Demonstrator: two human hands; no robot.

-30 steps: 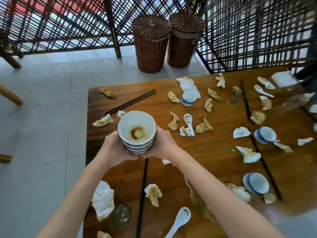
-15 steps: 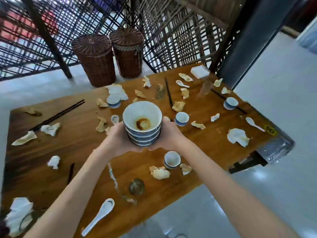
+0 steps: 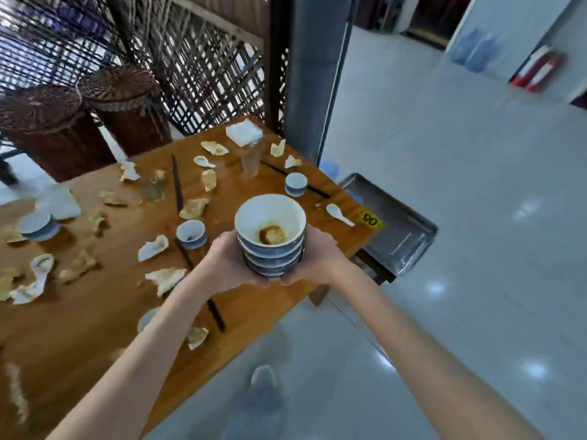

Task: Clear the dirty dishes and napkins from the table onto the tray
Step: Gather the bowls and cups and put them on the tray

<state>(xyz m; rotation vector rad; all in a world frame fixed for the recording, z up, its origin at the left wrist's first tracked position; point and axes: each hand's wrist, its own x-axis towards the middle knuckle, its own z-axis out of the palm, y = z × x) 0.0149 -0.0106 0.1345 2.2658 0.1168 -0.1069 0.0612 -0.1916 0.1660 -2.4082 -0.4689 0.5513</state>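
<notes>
A stack of blue-and-white bowls (image 3: 270, 236), the top one stained brown inside, is held above the right end of the wooden table (image 3: 95, 312). My left hand (image 3: 228, 265) grips its left side and my right hand (image 3: 317, 258) grips its right side. A grey metal tray (image 3: 403, 230) sits beyond the table's right end, lower than the tabletop. Small blue cups (image 3: 191, 233) (image 3: 295, 184) (image 3: 38, 225), white spoons (image 3: 339, 214), black chopsticks (image 3: 176, 182) and several crumpled napkins (image 3: 165, 277) lie scattered on the table.
Two wicker baskets (image 3: 63, 122) stand behind the table against a lattice screen. A grey pillar (image 3: 314, 74) rises at the table's far right corner. A glass (image 3: 251, 160) and a white napkin pile (image 3: 244, 132) sit near it. Shiny tiled floor (image 3: 444, 154) lies to the right.
The view has swung right along the table with the bowl stack still in both hands; the tray beyond the table's right end has come into sight.
</notes>
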